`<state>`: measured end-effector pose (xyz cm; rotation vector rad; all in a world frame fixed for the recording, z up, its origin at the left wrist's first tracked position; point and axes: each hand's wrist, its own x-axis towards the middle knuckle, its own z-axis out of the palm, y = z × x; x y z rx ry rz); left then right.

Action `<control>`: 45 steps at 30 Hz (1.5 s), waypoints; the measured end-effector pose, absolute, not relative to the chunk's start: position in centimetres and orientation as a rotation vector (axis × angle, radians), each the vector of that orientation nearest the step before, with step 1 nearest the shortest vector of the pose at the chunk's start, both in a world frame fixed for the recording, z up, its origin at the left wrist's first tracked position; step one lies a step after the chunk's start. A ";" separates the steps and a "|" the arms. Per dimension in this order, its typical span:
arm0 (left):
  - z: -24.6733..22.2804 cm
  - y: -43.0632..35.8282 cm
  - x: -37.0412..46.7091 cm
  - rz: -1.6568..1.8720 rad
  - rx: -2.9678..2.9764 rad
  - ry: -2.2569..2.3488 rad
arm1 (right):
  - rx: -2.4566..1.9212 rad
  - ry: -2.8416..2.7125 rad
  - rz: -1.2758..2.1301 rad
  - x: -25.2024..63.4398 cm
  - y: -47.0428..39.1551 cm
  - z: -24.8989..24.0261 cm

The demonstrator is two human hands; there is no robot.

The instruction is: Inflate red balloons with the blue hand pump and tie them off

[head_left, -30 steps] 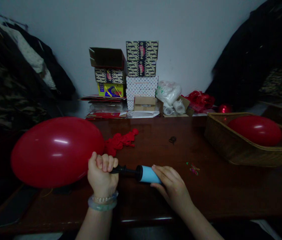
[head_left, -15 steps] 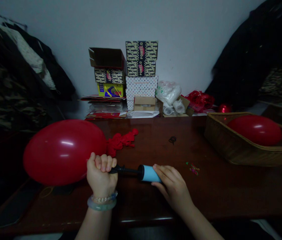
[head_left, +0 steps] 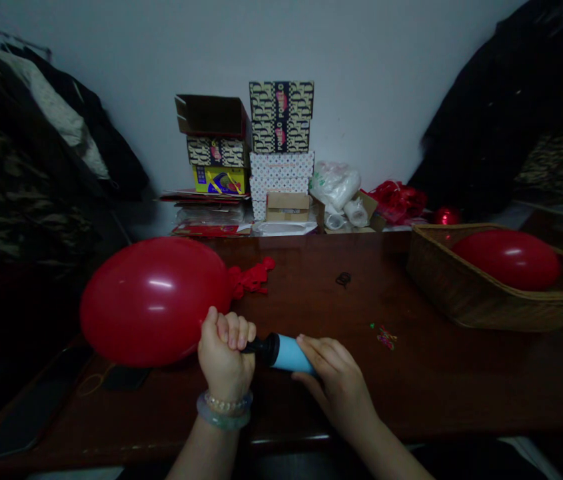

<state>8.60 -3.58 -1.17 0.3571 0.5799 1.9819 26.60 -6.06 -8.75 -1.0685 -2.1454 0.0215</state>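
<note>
The left hand (head_left: 225, 357), clenched at the glossy red balloon (head_left: 154, 301), has slid right toward the right hand (head_left: 337, 383) grasping the blue pump (head_left: 281, 351).

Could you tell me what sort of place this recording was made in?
Probably a room in a home or small shop used for party preparation. A dark wooden table stands against a plain wall, with stacked patterned boxes at the back, a pile of uninflated red balloons, and a wicker basket holding an inflated balloon.

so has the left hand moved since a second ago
Yes. The left hand has shifted right, toward the blue pump and the basket, closing the gap to the right hand.
</note>
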 end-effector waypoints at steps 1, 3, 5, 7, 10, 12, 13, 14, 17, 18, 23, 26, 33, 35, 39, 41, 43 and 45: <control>-1.1 -3.6 8.5 1.985 0.359 0.580 | -1.066 -2.148 0.026 26.6 -6.0 -8.8; -1.0 -3.6 8.2 1.991 0.360 0.581 | -1.057 -2.156 0.033 26.6 -5.9 -8.7; -0.8 -3.6 7.6 2.001 0.358 0.584 | -1.053 -2.161 0.021 26.8 -5.7 -8.6; -0.6 -3.5 6.7 2.021 0.352 0.583 | -1.051 -2.159 -0.004 27.0 -5.5 -8.6; -0.3 -3.5 5.3 2.053 0.337 0.577 | -1.038 -2.158 -0.047 27.6 -5.1 -8.6; -0.1 -3.6 4.5 2.070 0.324 0.574 | -1.026 -2.158 -0.079 27.9 -4.9 -8.7; -0.1 -3.6 4.3 2.075 0.319 0.573 | -1.024 -2.157 -0.092 28.0 -4.8 -8.8; -0.1 -3.6 4.1 2.078 0.315 0.571 | -1.022 -2.156 -0.102 28.1 -4.7 -8.8; -0.1 -3.6 4.0 2.076 0.310 0.560 | -1.018 -2.158 -0.102 28.1 -4.8 -8.8; -0.1 -3.6 4.1 2.076 0.310 0.555 | -1.020 -2.159 -0.099 28.1 -4.8 -8.8; -0.6 -3.5 5.1 2.051 0.322 0.543 | -1.043 -2.155 -0.102 27.9 -5.1 -8.7; -1.1 -3.4 5.9 2.021 0.321 0.545 | -1.054 -2.168 -0.079 27.6 -5.4 -8.7; -1.8 -3.2 8.3 1.955 0.316 0.566 | -1.052 -2.152 -0.020 26.8 -6.1 -8.4; -1.9 -3.2 8.7 1.944 0.311 0.582 | -1.045 -2.140 -0.015 26.8 -6.2 -8.4; -1.8 -3.3 8.6 1.957 0.327 0.600 | -1.053 -2.155 0.001 26.8 -6.1 -8.5; -1.7 -3.3 8.4 1.965 0.339 0.598 | -1.050 -2.172 0.018 26.8 -6.0 -8.5; -1.6 -3.3 8.1 1.973 0.345 0.596 | -1.045 -2.180 0.028 26.7 -5.9 -8.5; -1.4 -3.3 7.7 1.976 0.343 0.597 | -1.043 -2.179 0.021 26.7 -5.9 -8.5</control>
